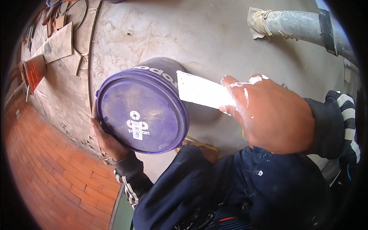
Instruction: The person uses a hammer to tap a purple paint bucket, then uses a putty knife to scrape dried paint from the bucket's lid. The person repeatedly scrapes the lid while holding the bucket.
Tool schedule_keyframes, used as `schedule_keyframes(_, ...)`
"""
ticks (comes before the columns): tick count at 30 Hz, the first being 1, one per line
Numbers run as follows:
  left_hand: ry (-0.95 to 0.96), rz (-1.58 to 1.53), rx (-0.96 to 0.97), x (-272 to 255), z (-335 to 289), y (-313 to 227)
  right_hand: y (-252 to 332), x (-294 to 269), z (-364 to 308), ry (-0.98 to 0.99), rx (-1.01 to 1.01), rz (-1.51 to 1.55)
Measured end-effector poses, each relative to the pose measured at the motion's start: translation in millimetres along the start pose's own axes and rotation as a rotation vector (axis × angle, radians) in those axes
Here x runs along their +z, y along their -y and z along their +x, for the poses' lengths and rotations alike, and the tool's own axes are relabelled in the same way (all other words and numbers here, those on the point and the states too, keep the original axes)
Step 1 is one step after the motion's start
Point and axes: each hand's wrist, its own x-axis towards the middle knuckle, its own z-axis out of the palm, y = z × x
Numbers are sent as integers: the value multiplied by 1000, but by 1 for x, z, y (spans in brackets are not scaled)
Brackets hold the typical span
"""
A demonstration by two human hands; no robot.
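Note:
A purple bucket with its lid on stands tilted in front of me, the lid facing up towards me. The lid is dusty and carries white print and a small label. My left hand grips the bucket at the lid's left rim, some fingers hidden behind it. In my right hand, smeared with white paste, is a putty knife whose blade looks bright white. The blade's end lies at the lid's right rim; whether it touches cannot be told. The knife's handle is hidden in my closed fist.
A grey pipe with a wrapped end juts in at the upper right. Orange floor tiles lie at lower left, beside a dusty ledge with boards and an orange-red container. My knees in dark trousers are close below the bucket.

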Motion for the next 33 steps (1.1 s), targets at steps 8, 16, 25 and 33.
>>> schedule_keyframes(8,-18,135,85,-24,9,18,-63,41,28,-42,-204,315)
schedule_keyframes(16,31,164,142,-31,11,22,-70,19,22,-70,-285,-33)
schedule_keyframes(25,57,187,174,-20,12,21,-52,-13,23,76,-613,-520)
schedule_keyframes(33,115,70,250,-19,10,22,-35,-7,44,126,-39,479)
